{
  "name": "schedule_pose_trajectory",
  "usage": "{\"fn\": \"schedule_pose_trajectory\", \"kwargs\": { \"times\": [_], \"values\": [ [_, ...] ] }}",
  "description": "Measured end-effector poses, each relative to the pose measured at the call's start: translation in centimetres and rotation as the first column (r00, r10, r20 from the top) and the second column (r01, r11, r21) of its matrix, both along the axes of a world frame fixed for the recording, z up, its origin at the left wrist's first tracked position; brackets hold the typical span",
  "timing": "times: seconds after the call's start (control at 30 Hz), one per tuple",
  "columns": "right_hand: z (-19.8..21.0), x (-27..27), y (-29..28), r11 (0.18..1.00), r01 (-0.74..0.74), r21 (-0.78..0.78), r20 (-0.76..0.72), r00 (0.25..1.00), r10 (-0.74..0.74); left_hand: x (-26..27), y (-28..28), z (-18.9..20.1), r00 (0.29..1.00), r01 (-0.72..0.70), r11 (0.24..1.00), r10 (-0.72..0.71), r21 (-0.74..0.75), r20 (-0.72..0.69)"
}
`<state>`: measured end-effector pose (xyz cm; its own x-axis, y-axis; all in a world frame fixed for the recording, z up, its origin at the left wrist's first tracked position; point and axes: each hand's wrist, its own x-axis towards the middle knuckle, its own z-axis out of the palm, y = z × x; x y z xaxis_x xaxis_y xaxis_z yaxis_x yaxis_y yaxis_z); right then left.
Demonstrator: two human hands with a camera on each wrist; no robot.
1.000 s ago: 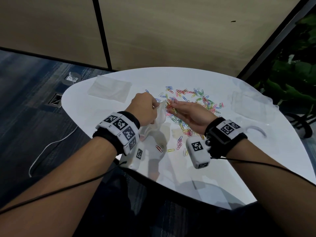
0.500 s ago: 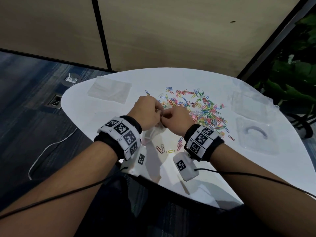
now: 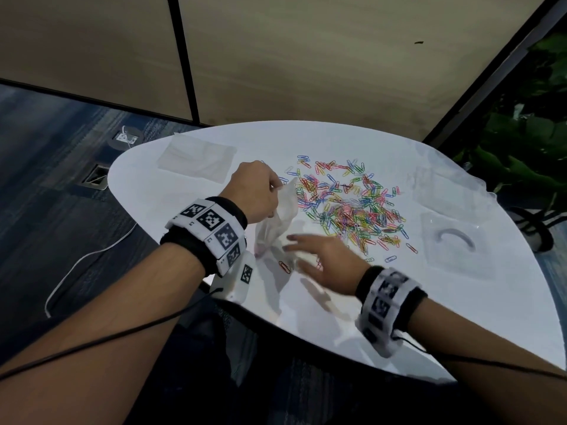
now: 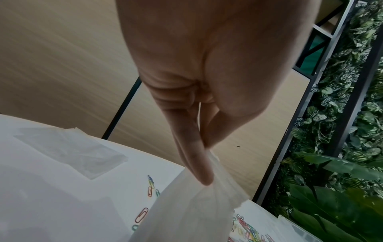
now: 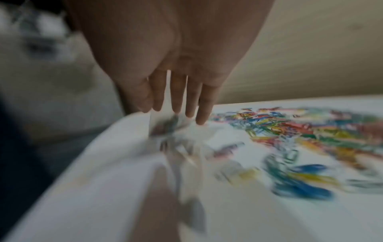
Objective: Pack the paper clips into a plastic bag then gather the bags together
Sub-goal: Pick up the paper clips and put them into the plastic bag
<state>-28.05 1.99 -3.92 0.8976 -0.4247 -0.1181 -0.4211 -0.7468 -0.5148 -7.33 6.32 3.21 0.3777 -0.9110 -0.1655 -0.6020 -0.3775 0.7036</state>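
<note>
A heap of coloured paper clips (image 3: 346, 204) lies spread over the middle of the white table (image 3: 460, 302). My left hand (image 3: 257, 191) pinches the top edge of a clear plastic bag (image 3: 276, 222) and holds it up; the wrist view shows finger and thumb closed on the bag (image 4: 199, 212). My right hand (image 3: 319, 256) hovers flat and blurred beside the bag's lower end, fingers straight (image 5: 178, 101), holding nothing. A red clip (image 3: 284, 267) and a few loose clips lie near it.
A flat stack of empty clear bags (image 3: 196, 162) lies at the table's far left. Two more clear bags (image 3: 454, 246) sit at the right, one with a curved item inside. Green plants (image 3: 527, 154) stand beyond the right edge. The table's near edge is close to my arms.
My right hand let go of the bag's mouth and dropped back to the right, now open and in motion. The left hand lifted the bag slightly and keeps its pinch.
</note>
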Motion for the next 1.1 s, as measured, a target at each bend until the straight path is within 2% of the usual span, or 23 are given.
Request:
{"fn": "schedule_pose_trajectory", "kwargs": {
  "times": [0.07,0.1,0.13,0.27,0.37,0.47,0.6,0.67,0.73,0.8,0.87,0.97,1.03,1.1],
  "values": [
    [-3.4,-1.8,0.9,0.940,-0.300,-0.164,-0.245,0.935,0.256,-0.3,-0.2,0.2,1.000,-0.002,1.000,0.002,0.015,-0.008],
    [-4.5,-2.6,1.0,0.903,-0.375,-0.208,-0.322,0.898,0.299,-0.5,-0.3,0.3,1.000,-0.001,1.000,0.002,0.024,-0.010],
    [-5.1,-3.5,0.8,0.893,-0.388,-0.229,-0.376,0.881,0.287,-0.6,-0.3,0.4,1.000,0.003,1.000,-0.003,0.030,-0.009],
    [-5.1,-6.3,-2.4,0.918,-0.224,-0.326,-0.478,0.877,0.044,-1.1,-0.5,0.4,0.999,0.032,0.999,-0.032,0.042,-0.012],
    [-4.8,-7.0,-5.0,0.914,-0.100,-0.393,-0.535,0.833,-0.139,-1.2,-0.5,0.3,0.998,0.055,0.997,-0.053,0.055,-0.034],
    [-5.4,-6.8,-6.4,0.916,-0.006,-0.401,-0.517,0.827,-0.221,-1.3,-0.4,0.2,0.995,0.097,0.993,-0.094,0.067,-0.040],
    [-5.5,-5.2,-7.1,0.912,0.099,-0.398,-0.294,0.928,-0.229,-1.4,-0.4,0.1,0.993,0.114,0.991,-0.111,0.065,-0.043],
    [-5.0,-4.5,-7.3,0.902,0.099,-0.420,-0.239,0.947,-0.215,-1.5,-0.5,0.0,0.992,0.120,0.991,-0.118,0.062,-0.042],
    [-4.6,-4.2,-7.6,0.907,0.162,-0.389,-0.232,0.935,-0.267,-1.7,-0.6,0.0,0.991,0.132,0.989,-0.130,0.060,-0.038],
    [-3.9,-4.2,-8.1,0.898,0.291,-0.330,-0.206,0.906,-0.370,-1.9,-0.8,-0.1,0.990,0.137,0.989,-0.134,0.064,-0.045],
    [-3.0,-4.6,-8.7,0.849,0.481,-0.218,-0.143,0.845,-0.516,-2.1,-1.0,-0.2,0.991,0.129,0.989,-0.125,0.073,-0.056],
    [-1.6,-5.1,-9.8,0.676,0.733,0.078,-0.078,0.680,-0.729,-2.4,-1.3,-0.5,0.993,0.110,0.990,-0.106,0.089,-0.047],
    [-0.2,-4.8,-10.0,0.499,0.758,0.420,-0.046,0.567,-0.822,-2.6,-1.5,-0.4,0.995,0.099,0.991,-0.096,0.087,-0.037],
    [1.7,-3.7,-9.5,0.315,0.576,0.755,-0.002,0.482,-0.876,-2.8,-1.7,-0.5,0.996,0.092,0.992,-0.089,0.081,-0.031]
  ]
}}
